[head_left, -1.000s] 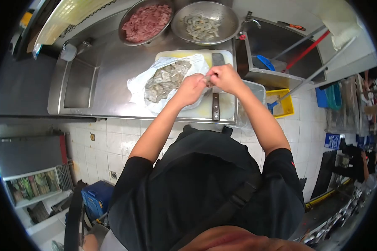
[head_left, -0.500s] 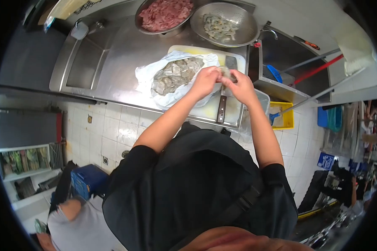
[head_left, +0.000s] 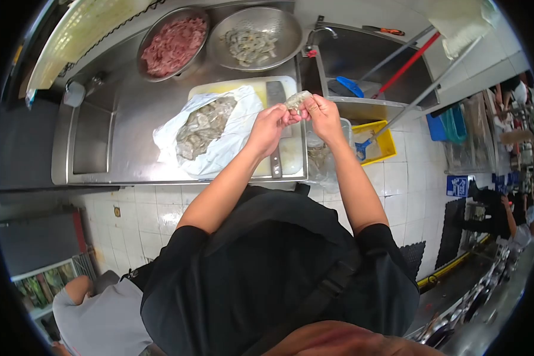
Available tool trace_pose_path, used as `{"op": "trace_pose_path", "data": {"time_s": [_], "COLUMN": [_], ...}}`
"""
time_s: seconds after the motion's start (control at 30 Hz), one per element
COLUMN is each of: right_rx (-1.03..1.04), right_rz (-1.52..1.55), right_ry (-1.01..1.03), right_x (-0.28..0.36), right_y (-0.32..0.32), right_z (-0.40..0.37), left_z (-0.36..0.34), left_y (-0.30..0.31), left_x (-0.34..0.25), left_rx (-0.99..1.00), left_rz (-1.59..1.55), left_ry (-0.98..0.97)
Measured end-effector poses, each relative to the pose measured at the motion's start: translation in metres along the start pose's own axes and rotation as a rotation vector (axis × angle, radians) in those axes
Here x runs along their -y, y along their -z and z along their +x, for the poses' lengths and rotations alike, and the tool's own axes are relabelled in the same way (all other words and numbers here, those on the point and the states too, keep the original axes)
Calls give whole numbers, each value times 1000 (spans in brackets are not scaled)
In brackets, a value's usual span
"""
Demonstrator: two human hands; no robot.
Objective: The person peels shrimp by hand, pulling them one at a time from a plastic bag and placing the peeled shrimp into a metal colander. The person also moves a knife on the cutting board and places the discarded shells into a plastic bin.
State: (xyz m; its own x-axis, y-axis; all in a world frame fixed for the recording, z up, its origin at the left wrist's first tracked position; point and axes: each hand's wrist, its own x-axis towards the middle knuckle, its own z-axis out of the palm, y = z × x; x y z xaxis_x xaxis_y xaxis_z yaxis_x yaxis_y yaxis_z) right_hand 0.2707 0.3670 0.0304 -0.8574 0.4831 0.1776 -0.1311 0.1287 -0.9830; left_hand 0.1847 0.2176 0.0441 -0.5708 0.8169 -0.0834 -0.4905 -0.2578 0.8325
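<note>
So both hands are pinched on one small greyish shrimp (head_left: 298, 99), left hand (head_left: 266, 129) and right hand (head_left: 324, 118) nearly together, holding it up by the right edge of the white cutting board (head_left: 292, 157). Just below them there's a cleaver (head_left: 275, 94) on the board, blade toward 12, handle toward 6. Going by the hands as clock center, a clear tub (head_left: 331, 171) sits at 5 with some brownish-grey bits inside, can't tell what. At 4 there's a yellow bin (head_left: 390, 146) with a blue tool head in it. At 9, partly on the board, an open white bag (head_left: 165, 140) is loaded with greyish shrimp in clear plastic. Further off on the steel tabletop (head_left: 133, 133), a colander (head_left: 288, 37) at 11 holds a small heap of peeled-looking shrimp. The deep sink (head_left: 403, 71) at 2 has a blue scoop-like thing (head_left: 350, 86) in it, and the metal bowl (head_left: 202, 52) at 10 is piled with pink raw meat (head_left: 175, 45).
</note>
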Motion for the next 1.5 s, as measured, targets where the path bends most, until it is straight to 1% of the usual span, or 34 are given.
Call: {"op": "trace_pose_path", "data": {"time_s": [0.1,0.13,0.17,0.2,0.23,0.27,0.3,0.33,0.37,0.4,0.43,0.5,0.53,0.6,0.63,0.67,0.7,0.77,0.8,0.83,0.87,0.9,0.93,0.97,1.03,1.07,1.13,1.2,1.23,1.3,1.33,1.4,1.43,1.5], "right_rx": [-61,-78,-64,-46,-53,-47,-40,-47,-119,-179,-181,-40,-87,-213,-267,-306,-284,-82,-32,32,89,-95,-98,-189,-178,-88,180,466,578,702,703,754,753,843], "right_rz": [16,15,-330,-677,-681,-959,-1237,-1238,-632,-22,-20,-82,-195,-517,-616,-648,-740,-996,-998,-719,-442,228,542,532,313,160,8,-329,-478,-982,-987,-1238,-1241,-1234], "right_ry": [-24,-26,-61,-98,-97,-89,-82,-85,-146,-195,-202,-151,-151,0,-39,-100,-177,-487,-468,-520,-575,-366,-388,-348,-188,-152,-28,139,45,29,29,54,57,45], "right_x": [-13,-24,-37,-48,-53,-59,-57,-56,-56,-50,-45,-35,-32,-34,-35,-33,-45,-67,-68,-64,-63,-68,-21,-10,2,12,-2,-43,-35,-49,-49,-50,-46,-41], "right_y": [18,26,39,51,60,67,69,72,74,74,72,67,68,83,95,103,118,138,133,129,121,100,73,52,-4,-39,-105,-176,-210,-263,-274,-290,-292,-286], "right_z": [-9,-16,-24,-30,-38,-50,-56,-52,-43,-38,-38,-34,-35,-40,-42,-47,-47,-44,-33,-19,-6,10,35,58,91,97,99,92,80,68,66,65,67,69], "left_z": [5,9,15,21,26,29,31,35,40,42,42,45,46,45,47,54,60,50,38,28,22,19,13,5,-19,-30,-57,-88,-105,-134,-146,-166,-172,-182], "left_y": [-13,-15,-17,-19,-20,-21,-21,-21,-22,-25,-28,-34,-36,-39,-42,-33,-22,-28,-29,-32,-29,-19,-6,5,31,47,79,107,118,140,151,173,183,193], "left_x": [11,14,16,17,18,20,24,28,32,36,42,51,55,60,61,77,95,96,97,97,93,84,76,67,42,32,16,1,-8,-20,-22,-22,-23,-23], "left_rx": [36,16,-2,10,29,43,49,73,95,98,129,145,148,110,71,169,261,257,204,65,-66,-98,-57,-14,-60,-115,-249,-397,-464,-559,-560,-731,-731,-792], "left_rz": [14,161,307,307,419,532,532,523,513,513,474,436,449,496,529,875,1224,1424,1413,1408,1403,1397,1309,1219,1154,1096,1031,1023,1022,1010,1005,923,921,803], "left_ry": [34,27,13,13,18,26,28,89,149,154,146,135,132,163,197,57,-66,232,247,134,18,23,-38,-102,-125,-122,-116,-107,-100,-77,-79,-56,-60,-10]}}
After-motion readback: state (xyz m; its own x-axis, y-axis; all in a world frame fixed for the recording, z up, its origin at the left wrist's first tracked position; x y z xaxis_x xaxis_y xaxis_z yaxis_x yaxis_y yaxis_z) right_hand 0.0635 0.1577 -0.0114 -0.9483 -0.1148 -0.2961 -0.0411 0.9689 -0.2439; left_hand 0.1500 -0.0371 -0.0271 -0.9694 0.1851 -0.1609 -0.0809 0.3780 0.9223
